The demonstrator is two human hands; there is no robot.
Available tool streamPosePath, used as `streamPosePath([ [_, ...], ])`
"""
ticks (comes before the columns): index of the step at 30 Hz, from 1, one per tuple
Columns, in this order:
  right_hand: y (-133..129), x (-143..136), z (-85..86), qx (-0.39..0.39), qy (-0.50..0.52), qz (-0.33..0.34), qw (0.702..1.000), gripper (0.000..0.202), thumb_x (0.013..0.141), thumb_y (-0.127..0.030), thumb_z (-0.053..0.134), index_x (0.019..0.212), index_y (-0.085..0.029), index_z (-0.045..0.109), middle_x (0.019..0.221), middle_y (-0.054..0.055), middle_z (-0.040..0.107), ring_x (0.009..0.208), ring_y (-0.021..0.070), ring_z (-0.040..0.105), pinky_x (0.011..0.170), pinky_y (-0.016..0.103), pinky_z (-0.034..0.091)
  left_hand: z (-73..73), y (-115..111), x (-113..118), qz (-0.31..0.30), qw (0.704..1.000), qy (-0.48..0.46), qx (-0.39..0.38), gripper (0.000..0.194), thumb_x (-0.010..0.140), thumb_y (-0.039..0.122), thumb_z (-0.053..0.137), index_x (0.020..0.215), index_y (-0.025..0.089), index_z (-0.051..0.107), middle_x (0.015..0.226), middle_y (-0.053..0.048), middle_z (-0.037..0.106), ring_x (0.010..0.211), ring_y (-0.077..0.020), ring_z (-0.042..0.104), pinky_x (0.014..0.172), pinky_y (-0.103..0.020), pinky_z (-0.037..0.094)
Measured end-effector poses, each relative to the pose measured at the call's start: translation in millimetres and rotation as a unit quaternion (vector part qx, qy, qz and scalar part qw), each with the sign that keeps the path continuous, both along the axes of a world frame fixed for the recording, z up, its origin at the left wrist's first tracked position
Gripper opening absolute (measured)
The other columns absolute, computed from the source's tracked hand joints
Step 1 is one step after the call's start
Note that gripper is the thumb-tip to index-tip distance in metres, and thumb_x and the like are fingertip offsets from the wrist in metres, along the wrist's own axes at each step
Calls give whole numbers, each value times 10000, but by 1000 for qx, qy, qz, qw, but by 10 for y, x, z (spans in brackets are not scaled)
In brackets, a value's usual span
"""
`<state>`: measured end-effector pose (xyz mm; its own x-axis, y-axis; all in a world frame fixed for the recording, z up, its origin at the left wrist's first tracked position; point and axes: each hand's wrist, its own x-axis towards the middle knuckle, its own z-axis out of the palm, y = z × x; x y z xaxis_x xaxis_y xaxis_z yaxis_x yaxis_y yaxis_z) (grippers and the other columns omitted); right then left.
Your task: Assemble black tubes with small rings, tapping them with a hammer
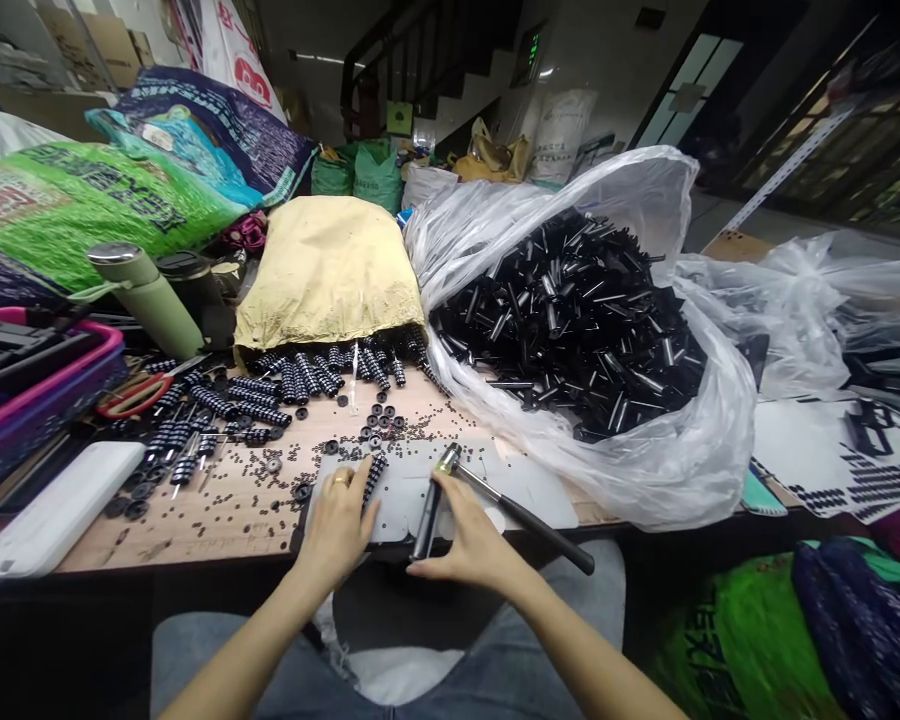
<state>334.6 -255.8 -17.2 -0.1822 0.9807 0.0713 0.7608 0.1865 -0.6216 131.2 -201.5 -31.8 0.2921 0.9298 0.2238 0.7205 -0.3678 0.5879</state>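
Pinched 1 black tube [425, 520] lengthwise between right hand's [471, 530] thumb and index finger, lower centre. Saw 1 hammer [525, 510] just right. Touched 1 ridged roller [376, 478] with left hand [336, 527]; could not tell whether gripped. Beyond, spotted black parts [570, 320] in a clear bag [645, 480], right of centre.

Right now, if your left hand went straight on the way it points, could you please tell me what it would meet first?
Past the roller right at it, the left hand would likely meet the small black wheels, though depth is hard to judge.
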Motion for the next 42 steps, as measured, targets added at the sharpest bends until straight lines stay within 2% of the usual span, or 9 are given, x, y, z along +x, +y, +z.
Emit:
streamPosePath([
  [3,-97,199,-126,-10,-23,-61,998,1019,494,-529,710,1324,-170,239,1320,149,342,1227,299,306,1005,463,272,-86,-159,-108,26,995,45,90,359,809,225,438,1153,142,496,920,-125,569,896,-261,525,780,-416,422],
  [7,-31,342,-167,-7,-62,-94,994,1017,494,-531,709,1320,-168,240,1320,137,343,1231,295,296,1017,454,252,12,-133,-146,34,986,-150,64,247,776,289,532,988,164,552,896,-74,567,830,-193,540,752,-324,448],
  [11,-1,301,-143,9,-58,-103,993,997,514,-557,690,1313,-163,241,1314,139,346,1225,292,304,1013,453,264,188,56,58,9,944,-329,-28,213,767,353,548,880,174,574,880,-55,570,860,-177,535,774,-295,430],
  [17,-91,205,-2,50,-16,-55,997,1075,515,-586,684,1343,-151,154,1349,155,283,1254,283,260,1035,439,253,319,159,426,13,758,-603,-250,309,794,438,483,959,178,506,690,14,495,505,-75,458,464,-199,396],
  [19,-100,176,63,53,-3,-31,998,1079,499,-590,692,1339,-164,167,1343,148,290,1251,282,265,1033,437,261,357,149,451,8,727,-622,-292,319,776,430,513,962,171,496,667,30,475,443,-52,415,399,-177,346],
  [25,-78,78,167,51,28,31,998,1075,491,-577,705,1336,-180,171,1335,146,301,1252,291,265,1032,453,257,432,105,404,-23,718,-605,-342,374,761,432,529,1030,173,497,717,15,524,479,-53,475,429,-175,392],
  [32,-44,-37,280,73,80,58,992,1086,484,-530,735,1339,-195,154,1334,143,301,1244,284,287,1012,441,300,483,52,442,-1,733,-560,-386,494,732,464,521,1132,177,483,514,80,442,287,-34,339,273,-141,228],
  [38,132,-176,367,132,118,110,978,1075,506,-441,758,1333,-189,119,1358,133,264,1271,251,251,1058,399,247,546,-8,547,58,704,-568,-423,363,682,413,583,902,123,574,500,27,531,384,-113,521,363,-205,407],
  [42,192,-225,323,117,119,110,980,1057,529,-353,753,1338,-171,99,1381,141,215,1290,241,211,1077,388,208,573,-14,587,70,707,-551,-438,314,702,404,567,862,133,556,458,23,519,375,-134,536,350,-209,410],
])
